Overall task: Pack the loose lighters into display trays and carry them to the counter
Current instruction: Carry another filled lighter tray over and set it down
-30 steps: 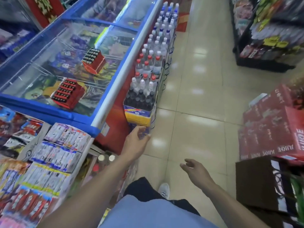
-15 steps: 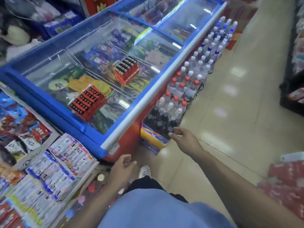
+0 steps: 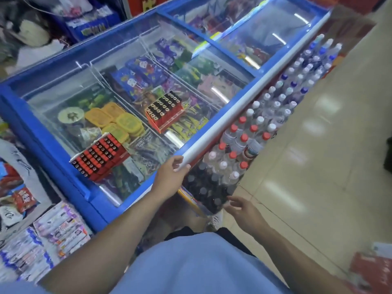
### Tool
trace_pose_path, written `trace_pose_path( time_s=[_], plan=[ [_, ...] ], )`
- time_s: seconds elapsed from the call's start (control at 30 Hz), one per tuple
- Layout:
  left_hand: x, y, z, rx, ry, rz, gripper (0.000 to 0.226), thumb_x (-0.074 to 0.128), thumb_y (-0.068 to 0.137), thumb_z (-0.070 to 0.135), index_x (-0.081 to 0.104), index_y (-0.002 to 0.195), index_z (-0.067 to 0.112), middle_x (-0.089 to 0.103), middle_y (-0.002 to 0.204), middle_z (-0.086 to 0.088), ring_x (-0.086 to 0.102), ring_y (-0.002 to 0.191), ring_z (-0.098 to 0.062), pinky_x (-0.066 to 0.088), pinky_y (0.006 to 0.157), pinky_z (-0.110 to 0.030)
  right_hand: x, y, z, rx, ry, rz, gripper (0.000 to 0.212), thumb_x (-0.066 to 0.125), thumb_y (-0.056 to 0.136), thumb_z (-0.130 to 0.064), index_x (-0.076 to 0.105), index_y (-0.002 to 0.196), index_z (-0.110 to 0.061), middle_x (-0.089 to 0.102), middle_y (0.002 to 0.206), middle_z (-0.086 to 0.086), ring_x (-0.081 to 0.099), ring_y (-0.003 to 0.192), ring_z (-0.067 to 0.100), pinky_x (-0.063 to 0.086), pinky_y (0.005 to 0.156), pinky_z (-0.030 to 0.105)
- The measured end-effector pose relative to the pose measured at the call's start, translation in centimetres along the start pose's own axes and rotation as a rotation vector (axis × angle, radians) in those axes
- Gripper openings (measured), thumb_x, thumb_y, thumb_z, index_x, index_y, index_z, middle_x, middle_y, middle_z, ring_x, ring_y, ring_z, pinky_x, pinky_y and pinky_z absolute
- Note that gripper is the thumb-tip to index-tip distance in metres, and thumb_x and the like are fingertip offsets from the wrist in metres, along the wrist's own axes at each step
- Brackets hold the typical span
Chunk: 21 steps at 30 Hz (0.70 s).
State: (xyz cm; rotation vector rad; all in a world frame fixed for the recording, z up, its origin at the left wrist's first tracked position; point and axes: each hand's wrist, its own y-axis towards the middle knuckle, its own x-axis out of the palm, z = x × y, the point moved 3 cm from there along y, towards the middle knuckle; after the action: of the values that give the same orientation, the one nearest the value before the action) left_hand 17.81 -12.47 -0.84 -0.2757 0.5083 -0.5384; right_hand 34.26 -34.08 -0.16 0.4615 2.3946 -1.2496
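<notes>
Head view: left hand (image 3: 170, 177) touches freezer rail (image 3: 244, 109), fingers relaxed.

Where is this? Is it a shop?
Most likely a small grocery or convenience shop. A glass-topped chest freezer holds packaged ice creams, shrink-wrapped drink bottles are stacked on the floor beside it, and two display trays of lighters sit on the glass.

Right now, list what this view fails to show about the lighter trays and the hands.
- Near lighter tray: whether every slot is filled is too small to tell.
- Far lighter tray: print on its red side is blurred.
- Left hand: palm side hidden, so contact with the freezer rail is unclear.
- Right hand: fingers motion-blurred.
</notes>
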Motion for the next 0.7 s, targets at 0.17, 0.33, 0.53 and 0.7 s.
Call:
trace_pose_path(
  time_s=[0.17,0.33,0.53,0.7],
  plan=[
    [2.2,2.4,1.0,-0.087,-0.044,0.063,0.027,0.074,0.094,0.034,0.061,0.118,0.031,0.065,0.125,0.007,0.062,0.118,-0.014,0.045,0.094,-0.028,-3.5,3.9,-0.8,-0.035,-0.087,-0.069,0.042,0.064,0.098,-0.039,0.059,0.136,-0.023,0.064,0.129,-0.008,0.058,0.106,0.008,0.037,0.087,0.023],
    [2.2,2.9,1.1,-0.181,-0.081,0.161,0.04,0.068,0.098,0.033,0.059,0.134,0.02,0.06,0.133,0.006,0.056,0.124,-0.013,0.041,0.102,-0.028,-5.2,9.2,-5.9,-0.162,-0.239,-0.17,0.015,0.061,0.098,-0.028,0.067,0.109,-0.02,0.071,0.098,-0.003,0.062,0.08,0.007,0.047,0.076,0.03],
    [-1.4,0.5,-2.6,-0.343,-0.163,0.403,0.037,0.072,0.096,0.031,0.061,0.129,0.019,0.064,0.13,0.006,0.059,0.123,-0.012,0.045,0.106,-0.03,-0.3,13.4,-15.0,-0.382,-0.372,-0.347,0.035,0.066,0.095,-0.04,0.062,0.125,-0.024,0.065,0.108,-0.007,0.062,0.1,0.012,0.047,0.096,0.03],
    [-5.9,-2.1,-6.5,-0.478,-0.286,0.615,0.034,0.074,0.094,0.029,0.06,0.123,0.02,0.066,0.113,0.007,0.064,0.112,-0.014,0.049,0.101,-0.031,6.3,13.3,-23.0,-0.467,-0.431,-0.489,0.053,0.064,0.097,-0.043,0.052,0.146,-0.026,0.062,0.136,-0.009,0.062,0.099,0.012,0.043,0.078,0.023]
  ],
)
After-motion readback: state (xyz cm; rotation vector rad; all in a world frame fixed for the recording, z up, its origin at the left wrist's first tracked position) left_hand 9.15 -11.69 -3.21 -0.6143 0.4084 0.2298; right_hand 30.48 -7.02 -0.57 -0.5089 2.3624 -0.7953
